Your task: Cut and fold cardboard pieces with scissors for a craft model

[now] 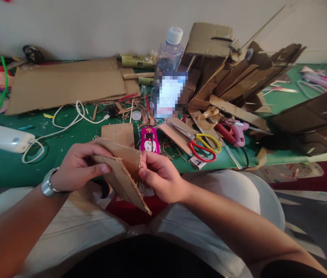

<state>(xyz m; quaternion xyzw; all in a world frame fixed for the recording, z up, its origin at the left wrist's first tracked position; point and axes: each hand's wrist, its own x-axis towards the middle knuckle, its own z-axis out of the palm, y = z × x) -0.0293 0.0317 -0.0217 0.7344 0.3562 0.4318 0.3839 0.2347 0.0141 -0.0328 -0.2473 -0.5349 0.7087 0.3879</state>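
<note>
Both of my hands hold a folded piece of brown cardboard [123, 170] over my lap, just in front of the green table [4, 170]. My left hand [78, 166], with a metal watch on its wrist, grips the cardboard's left side with the thumb on top. My right hand [160, 175] pinches its right edge. The cardboard's lower flap slants down toward my knees.
On the table lie a pink utility knife [149, 141], red-and-yellow scissors [204, 146], a pink glue gun [235, 133], a water bottle [169, 73], a white power bank [5, 138] with cable, a flat cardboard sheet [65, 83] and stacked cardboard pieces [238, 73].
</note>
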